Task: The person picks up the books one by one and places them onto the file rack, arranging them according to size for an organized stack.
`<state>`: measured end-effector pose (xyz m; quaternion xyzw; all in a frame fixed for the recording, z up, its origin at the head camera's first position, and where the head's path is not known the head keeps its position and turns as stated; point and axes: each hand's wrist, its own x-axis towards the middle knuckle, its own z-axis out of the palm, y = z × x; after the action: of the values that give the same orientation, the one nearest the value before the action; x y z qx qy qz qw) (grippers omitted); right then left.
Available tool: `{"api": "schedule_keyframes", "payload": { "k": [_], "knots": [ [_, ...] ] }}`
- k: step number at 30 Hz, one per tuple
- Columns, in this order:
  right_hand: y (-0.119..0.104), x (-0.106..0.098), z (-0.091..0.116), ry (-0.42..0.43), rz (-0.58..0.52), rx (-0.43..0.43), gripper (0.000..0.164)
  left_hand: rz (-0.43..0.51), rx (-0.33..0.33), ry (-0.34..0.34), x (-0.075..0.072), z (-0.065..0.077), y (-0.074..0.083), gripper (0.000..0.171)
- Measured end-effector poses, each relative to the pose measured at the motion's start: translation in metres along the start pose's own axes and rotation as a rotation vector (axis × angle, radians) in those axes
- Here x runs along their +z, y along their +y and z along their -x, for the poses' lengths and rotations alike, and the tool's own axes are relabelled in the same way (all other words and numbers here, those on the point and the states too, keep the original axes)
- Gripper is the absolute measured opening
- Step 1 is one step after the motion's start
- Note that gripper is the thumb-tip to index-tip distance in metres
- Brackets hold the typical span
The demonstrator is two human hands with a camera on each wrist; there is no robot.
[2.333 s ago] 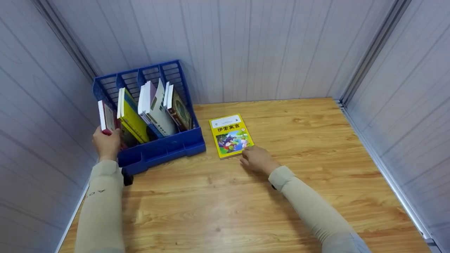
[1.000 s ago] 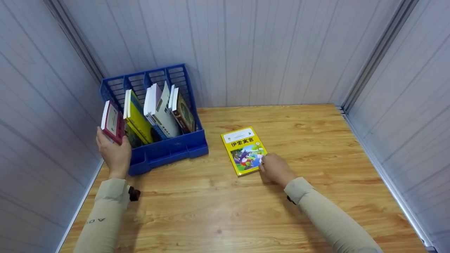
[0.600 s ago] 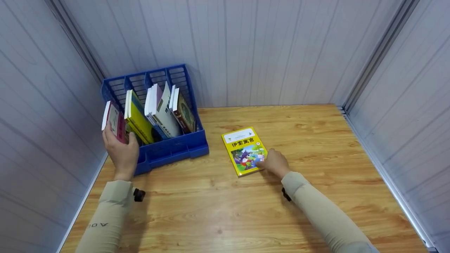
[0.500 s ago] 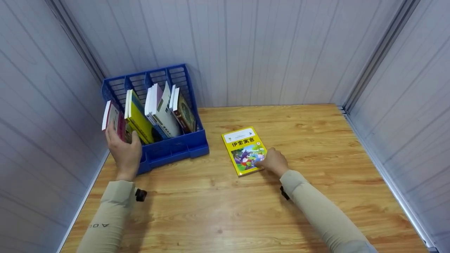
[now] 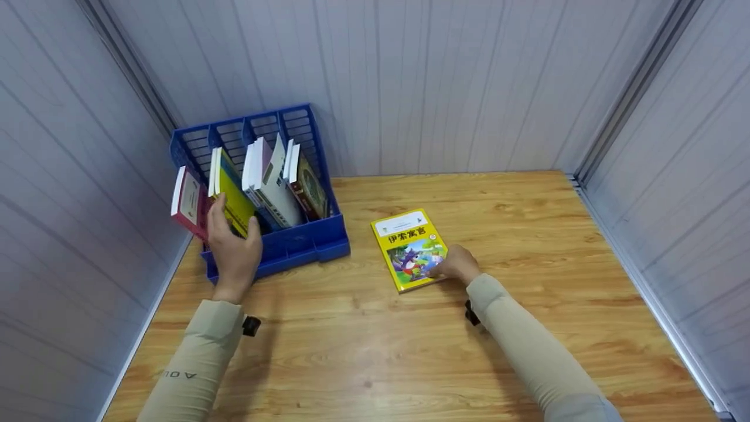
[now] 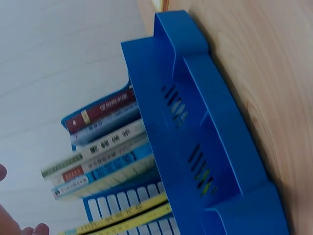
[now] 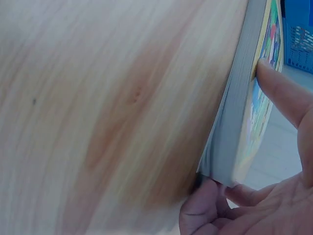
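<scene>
My right hand (image 5: 460, 264) pinches the lower right corner of a yellow storybook (image 5: 404, 230) lying on the wooden table. In the right wrist view the thumb (image 7: 276, 88) presses on the picture cover, while curled fingers (image 7: 200, 208) are at the underside of the book's corner. My left hand (image 5: 234, 252) holds nothing and is in front of the blue book rack (image 5: 304, 249), fingers spread, overlapping the upright yellow books (image 5: 237, 205) in the head view. A red book (image 5: 189, 202) leans in the leftmost compartment, just left of that hand.
White and grey books (image 5: 275, 196) and a dark brown book (image 5: 309, 190) stand in the rack's right compartments. Panelled walls (image 5: 433, 88) enclose the table (image 5: 363, 351) at the back and both sides.
My left hand has let go of the red book, leaving it in the rack, and moved right toward the yellow books. My right thumb has come onto the storybook's cover, with little shift of the book.
</scene>
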<state>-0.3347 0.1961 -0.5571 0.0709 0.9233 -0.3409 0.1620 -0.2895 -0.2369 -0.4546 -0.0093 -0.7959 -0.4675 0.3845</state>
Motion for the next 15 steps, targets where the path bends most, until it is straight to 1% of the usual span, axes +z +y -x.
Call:
{"api": "schedule_keyframes", "payload": {
  "k": [3, 6, 9, 11, 13, 15],
  "knots": [
    [0.0, 0.0, -0.001, -0.004, -0.017, 0.0, 0.061, 0.012, 0.018, -0.038, 0.007, 0.005, 0.003, 0.059],
    [-0.001, 0.0, -0.001, 0.001, -0.025, 0.005, 0.066, 0.019, 0.025, -0.076, 0.015, 0.01, 0.005, 0.058],
    [-0.002, 0.001, -0.001, 0.005, -0.043, 0.004, 0.071, 0.033, 0.014, -0.11, 0.024, 0.016, 0.007, 0.057],
    [-0.002, 0.0, -0.001, 0.002, -0.084, 0.01, 0.067, 0.043, -0.002, -0.132, 0.029, 0.021, 0.008, 0.056],
    [-0.001, -0.001, -0.001, -0.012, -0.149, 0.027, 0.055, 0.052, -0.024, -0.159, 0.036, 0.026, 0.009, 0.054],
    [-0.001, -0.002, -0.001, -0.033, -0.242, 0.056, 0.043, 0.058, -0.057, -0.191, 0.042, 0.03, 0.01, 0.052]
  ]
}}
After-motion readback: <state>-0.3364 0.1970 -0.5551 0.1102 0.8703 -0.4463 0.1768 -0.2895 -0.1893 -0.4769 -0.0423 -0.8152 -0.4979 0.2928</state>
